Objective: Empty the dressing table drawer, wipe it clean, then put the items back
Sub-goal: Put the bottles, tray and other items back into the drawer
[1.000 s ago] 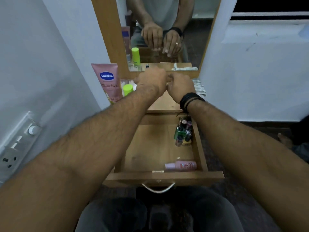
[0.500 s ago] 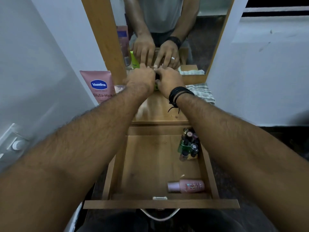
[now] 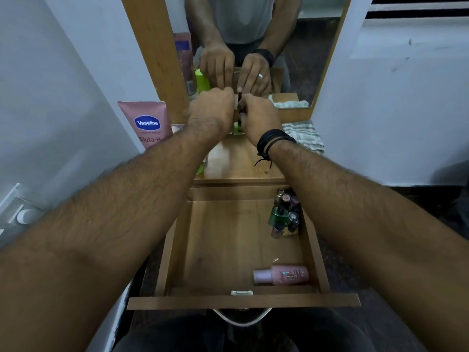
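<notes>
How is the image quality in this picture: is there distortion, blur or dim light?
Head view: wide-angle lens bends the white walls and stretches both forearms; light is dim; the pink lotion bottle in the open wooden drawer looks soft, and the hands slightly blurred.

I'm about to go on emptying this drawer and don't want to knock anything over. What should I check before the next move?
1. Drawer pulled fully open: ok.
2. Drawer emptied: not ok; the pink bottle lies at the front and a cluster of small bottles stands at the back right.
3. Hands free: not ok; the left hand and right hand are together on a thin dark item above the tabletop.
4. Security of that grip: cannot tell, fingers hidden.
5. Space on the tabletop: ok, bare wood near its front edge.
6. Cloth within reach for wiping: ok.
</notes>
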`<state>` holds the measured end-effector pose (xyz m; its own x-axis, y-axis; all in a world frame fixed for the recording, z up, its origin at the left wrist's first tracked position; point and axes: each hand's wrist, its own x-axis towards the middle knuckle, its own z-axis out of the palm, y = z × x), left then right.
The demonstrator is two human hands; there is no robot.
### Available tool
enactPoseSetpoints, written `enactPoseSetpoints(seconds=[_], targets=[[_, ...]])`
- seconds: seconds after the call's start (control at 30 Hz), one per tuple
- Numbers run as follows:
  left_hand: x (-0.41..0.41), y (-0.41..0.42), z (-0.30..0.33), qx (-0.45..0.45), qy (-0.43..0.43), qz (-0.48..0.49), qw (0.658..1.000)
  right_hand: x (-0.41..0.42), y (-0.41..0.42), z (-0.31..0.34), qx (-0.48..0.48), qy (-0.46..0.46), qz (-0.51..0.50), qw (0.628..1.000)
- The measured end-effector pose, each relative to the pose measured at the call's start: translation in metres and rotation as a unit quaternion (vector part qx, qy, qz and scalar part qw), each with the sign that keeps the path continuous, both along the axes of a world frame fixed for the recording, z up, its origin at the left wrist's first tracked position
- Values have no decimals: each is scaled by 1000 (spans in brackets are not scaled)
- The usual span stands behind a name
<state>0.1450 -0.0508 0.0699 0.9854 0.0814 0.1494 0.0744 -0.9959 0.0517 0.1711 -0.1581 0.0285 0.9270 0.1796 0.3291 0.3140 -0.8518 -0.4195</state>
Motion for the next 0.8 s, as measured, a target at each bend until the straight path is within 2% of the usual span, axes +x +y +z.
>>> enactPoseSetpoints(seconds=[0.17,0.33,0.57,0.8], targets=[[-36,-19,23,2,-29,-24,999,-36,-22,20,3,-20,-11,1000],[-92,-45,35,9,-27,-55,998,-97,-55,40,-7,26,-21,999],[-156,-84,4,-27,67,-80,994,-177,-87,36,-77,160,-28,984],[-189,-98,-36,-15,120,-101,988,-209,-106,6,-96,220,-46,970]])
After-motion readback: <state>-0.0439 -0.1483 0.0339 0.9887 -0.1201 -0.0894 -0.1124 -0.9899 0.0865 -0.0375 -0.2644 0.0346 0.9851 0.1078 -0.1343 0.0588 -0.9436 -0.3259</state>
